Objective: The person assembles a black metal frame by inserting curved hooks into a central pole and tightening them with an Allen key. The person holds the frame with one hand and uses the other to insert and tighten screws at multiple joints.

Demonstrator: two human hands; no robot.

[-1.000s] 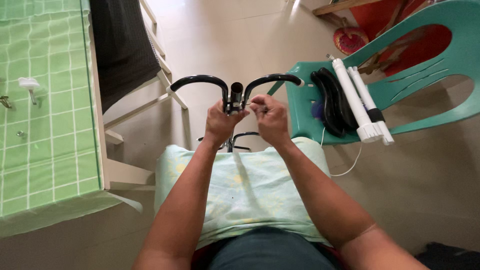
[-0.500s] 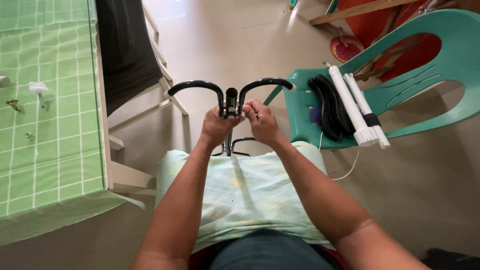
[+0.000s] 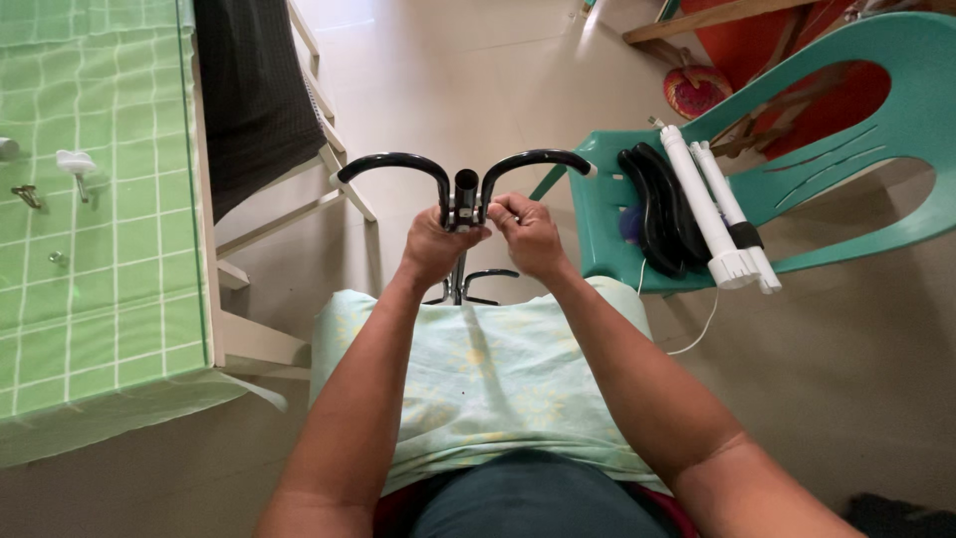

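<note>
- Left hand [image 3: 430, 249]: fingers closed around the black stand's central post [image 3: 465, 191].
- Right hand [image 3: 528, 234]: fingers pinched at the post's clamp, under curved arm [image 3: 533, 161].
- Teal plastic chair [image 3: 797, 169] beside.

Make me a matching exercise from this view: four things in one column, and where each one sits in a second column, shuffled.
Things:
1. black curved arms
2. white tubes
3. green checked tablecloth
4. dark fabric chair

Places:
A. lying on the teal plastic chair
B. standing beside the table
C. held up by the left hand and right hand
D. spread over the table on the left side of the view

Pairs: 1-C, 2-A, 3-D, 4-B
</note>
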